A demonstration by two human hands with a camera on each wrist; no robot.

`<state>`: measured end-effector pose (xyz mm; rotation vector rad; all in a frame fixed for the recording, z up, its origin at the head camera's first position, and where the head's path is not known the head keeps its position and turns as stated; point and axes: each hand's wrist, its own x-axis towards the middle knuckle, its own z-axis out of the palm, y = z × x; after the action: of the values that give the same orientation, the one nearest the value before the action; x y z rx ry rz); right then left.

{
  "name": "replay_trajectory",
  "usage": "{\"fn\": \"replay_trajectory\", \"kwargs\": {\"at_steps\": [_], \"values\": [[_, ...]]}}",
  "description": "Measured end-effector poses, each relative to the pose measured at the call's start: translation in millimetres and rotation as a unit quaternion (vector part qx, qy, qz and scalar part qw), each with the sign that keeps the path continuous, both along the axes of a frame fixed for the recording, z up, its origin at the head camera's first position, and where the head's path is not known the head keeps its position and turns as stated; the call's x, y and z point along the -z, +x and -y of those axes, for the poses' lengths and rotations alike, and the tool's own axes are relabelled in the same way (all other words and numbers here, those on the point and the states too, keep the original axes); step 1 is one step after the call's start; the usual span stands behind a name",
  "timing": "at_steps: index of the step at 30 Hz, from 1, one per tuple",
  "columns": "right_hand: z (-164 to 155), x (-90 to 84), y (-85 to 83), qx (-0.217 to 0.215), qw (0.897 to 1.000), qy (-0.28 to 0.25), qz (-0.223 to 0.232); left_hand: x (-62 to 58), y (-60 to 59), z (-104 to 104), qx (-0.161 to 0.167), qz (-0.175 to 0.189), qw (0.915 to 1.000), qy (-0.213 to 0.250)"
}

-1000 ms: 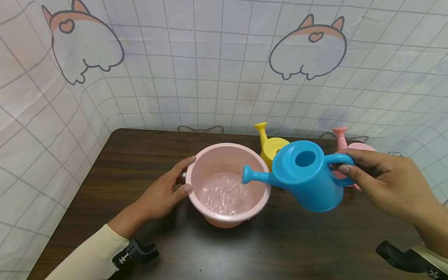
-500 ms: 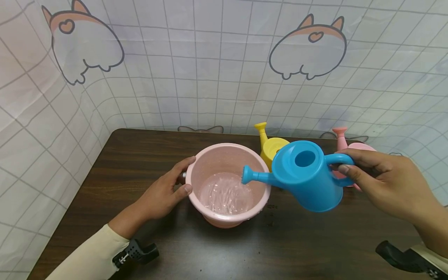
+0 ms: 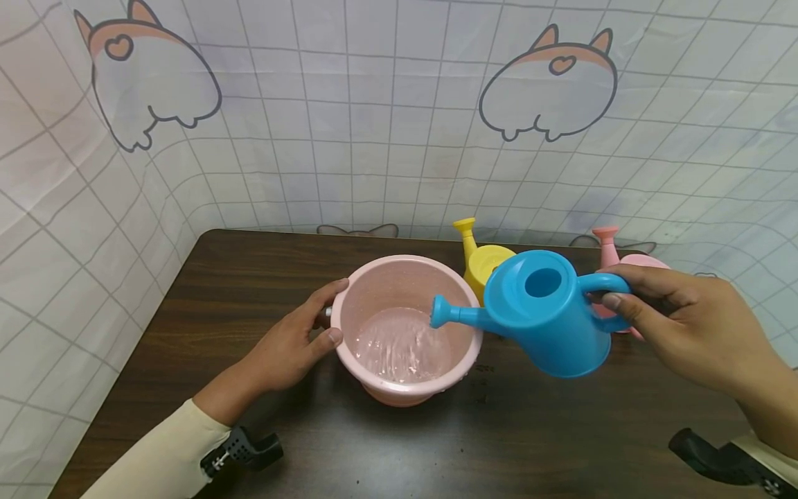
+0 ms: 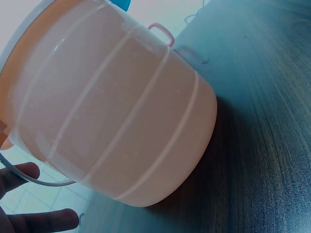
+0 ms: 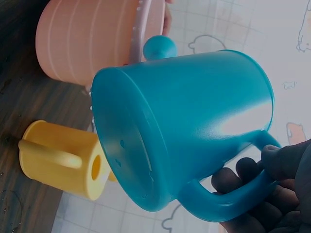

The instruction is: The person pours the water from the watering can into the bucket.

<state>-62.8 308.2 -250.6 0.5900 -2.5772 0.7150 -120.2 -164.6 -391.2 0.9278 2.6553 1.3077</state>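
Note:
My right hand [image 3: 676,326] grips the handle of a blue watering can [image 3: 545,315], held tilted in the air with its spout [image 3: 439,312] over a pink bucket [image 3: 461,346]. Rippling water lies in the bucket's bottom. My left hand [image 3: 293,343] holds the bucket's left side, thumb on the rim, fingers curled round the wall. In the right wrist view the blue watering can [image 5: 189,121] fills the frame, with my fingers [image 5: 274,162] round its handle. In the left wrist view, fingertips [image 4: 29,221] lie under the wall of the pink bucket [image 4: 116,116].
A yellow watering can [image 3: 483,260] stands behind the bucket and a pink watering can [image 3: 614,256] stands behind my right hand, both near the back edge of the dark wooden table [image 3: 249,277]. A checked cloth with cartoon prints walls in the table on three sides.
The blue can's spout has shifted very slightly left and the water's ripples differ. Both hands keep their holds.

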Motion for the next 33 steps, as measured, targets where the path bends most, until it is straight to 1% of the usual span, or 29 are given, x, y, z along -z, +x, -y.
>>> {"fn": "replay_trajectory", "kwargs": {"at_steps": [8,18,24,33], "values": [[1.1,-0.5,-0.7,0.006,1.000,0.009,0.007,0.2,-0.1,0.8,0.001,0.001,1.0000,-0.001],[1.2,-0.6,-1.0,0.003,1.000,-0.002,0.015,1.4,-0.7,1.0,-0.002,0.005,1.0000,-0.003],[2.6,-1.3,-1.5,0.011,1.000,0.005,0.019,1.6,-0.9,1.3,0.000,0.005,1.0000,0.001],[2.3,-1.8,-1.4,0.013,1.000,0.002,0.014,1.1,-0.5,1.1,0.000,0.004,1.0000,-0.002]]}}
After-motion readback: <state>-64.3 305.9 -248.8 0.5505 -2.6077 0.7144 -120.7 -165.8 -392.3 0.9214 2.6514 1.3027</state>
